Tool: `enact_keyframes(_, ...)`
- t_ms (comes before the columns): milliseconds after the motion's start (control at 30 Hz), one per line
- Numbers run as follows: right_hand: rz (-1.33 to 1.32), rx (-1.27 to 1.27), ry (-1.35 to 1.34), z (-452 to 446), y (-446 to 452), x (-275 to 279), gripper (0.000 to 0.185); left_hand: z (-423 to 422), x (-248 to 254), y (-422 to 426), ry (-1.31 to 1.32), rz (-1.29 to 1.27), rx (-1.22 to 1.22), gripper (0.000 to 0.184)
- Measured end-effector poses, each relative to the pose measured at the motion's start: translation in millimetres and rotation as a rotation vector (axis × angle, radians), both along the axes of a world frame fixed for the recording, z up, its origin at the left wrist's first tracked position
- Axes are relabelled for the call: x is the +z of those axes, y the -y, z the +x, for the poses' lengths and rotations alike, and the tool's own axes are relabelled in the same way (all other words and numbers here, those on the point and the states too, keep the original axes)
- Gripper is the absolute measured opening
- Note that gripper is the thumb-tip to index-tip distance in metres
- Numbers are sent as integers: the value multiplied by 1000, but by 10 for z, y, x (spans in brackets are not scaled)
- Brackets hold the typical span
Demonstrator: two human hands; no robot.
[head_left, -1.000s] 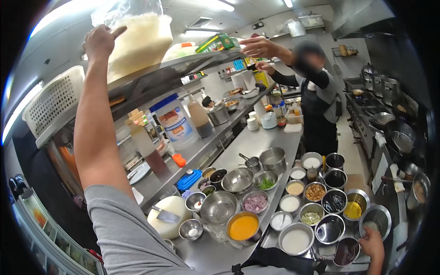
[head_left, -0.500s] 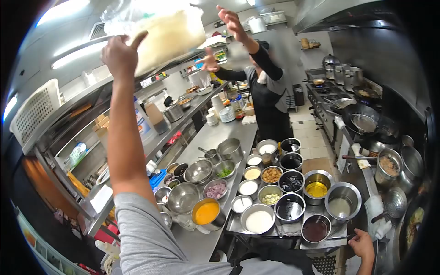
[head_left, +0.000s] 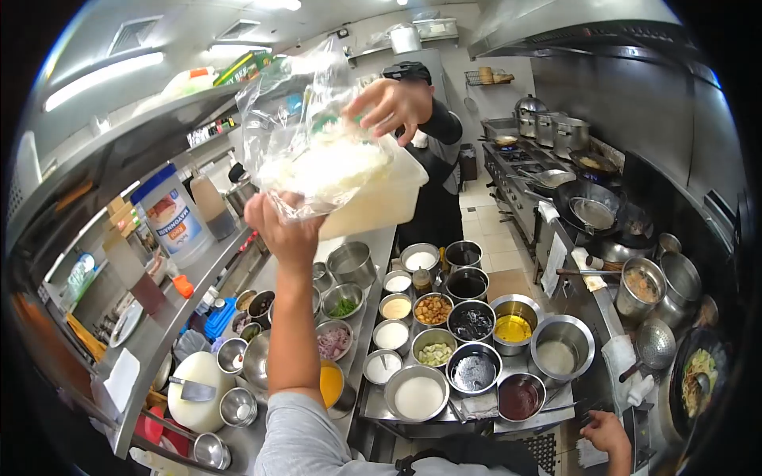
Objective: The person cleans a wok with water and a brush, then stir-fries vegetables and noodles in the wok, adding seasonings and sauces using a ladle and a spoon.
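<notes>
My left hand (head_left: 284, 230) is raised and closed on the near side of a pale plastic tub (head_left: 373, 210). A clear plastic bag (head_left: 266, 135) with whitish contents, washed out by glare, sits in the top of the tub and hangs over its side. A co-worker's hand (head_left: 393, 105) reaches over the bag from the far side; whether it touches is unclear. Low at the right, my right hand (head_left: 607, 435) is held beside the counter corner, fingers loosely bent and apart, nothing seen in them. Nearest to it are a pot of dark red sauce (head_left: 521, 397) and a thin utensil handle.
Several metal pots and bowls of sauces and chopped ingredients crowd the counter (head_left: 508, 427) below. An overhead shelf (head_left: 171, 107) runs along the left, above a mayonnaise tub (head_left: 171, 218). The stove and a wok (head_left: 587, 210) line the right. The co-worker stands behind the tub.
The tub and bag have come down from overhead, rightward in view, with my left hand. The co-worker's hand has moved onto or over the bag. My right hand is now apart from the utensil handle.
</notes>
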State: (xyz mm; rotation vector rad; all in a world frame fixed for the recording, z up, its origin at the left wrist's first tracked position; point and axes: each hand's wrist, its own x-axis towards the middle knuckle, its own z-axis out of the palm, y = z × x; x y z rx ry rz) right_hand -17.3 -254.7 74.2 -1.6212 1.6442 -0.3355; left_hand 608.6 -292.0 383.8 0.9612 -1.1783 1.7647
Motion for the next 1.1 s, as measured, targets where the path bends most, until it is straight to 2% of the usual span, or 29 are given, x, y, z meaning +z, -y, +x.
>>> enact_keyframes(67, -37, 29, -45, 189, 58, 61, 58, 78, -221, -19, -89, 71, 67, 48)
enact_keyframes(267, -4, 151, -95, 821, 330, 161, 58, 526, -641, 57, -125, 108, 30, 52)
enact_keyframes(300, -48, 220, -134, 879, 392, 123, 57, 581, -648, 69, -127, 97, 43, 52)
enact_keyframes(500, -9, 243, -112, 1264, 523, 213, 57, 808, -544, 173, -181, 101, 39, 51)
enact_keyframes(700, -14, 232, -72, 1102, 462, -120, 57, 753, -341, 159, -172, 104, 32, 51)
enact_keyframes(800, -17, 221, -50, 949, 344, -214, 57, 545, -146, -56, -168, 135, 65, 52)
enact_keyframes(833, 25, 195, -38, 949, 280, -88, 57, 459, -35, -169, -158, 156, 74, 52)
enact_keyframes(867, -116, 204, -1, 691, 331, -647, 49, 394, 102, -276, -155, 135, 103, 52)
enact_keyframes(900, -126, 265, 69, 690, 305, -517, 44, 344, 275, -380, -135, 120, 86, 52)
enact_keyframes(933, 37, 253, 53, 861, 193, -18, 50, 301, 467, -523, -117, 103, 78, 53)
enact_keyframes(967, 65, 242, -27, 859, 174, 9, 49, 226, 690, -679, -121, 79, 84, 52)
enact_keyframes(1000, 14, 230, -40, 758, 192, -213, 48, 136, 943, -830, -123, 63, 82, 50)
enact_keyframes(1100, 19, 264, -22, 726, 224, -378, 47, -38, 1744, -1191, -58, -54, 146, 55)
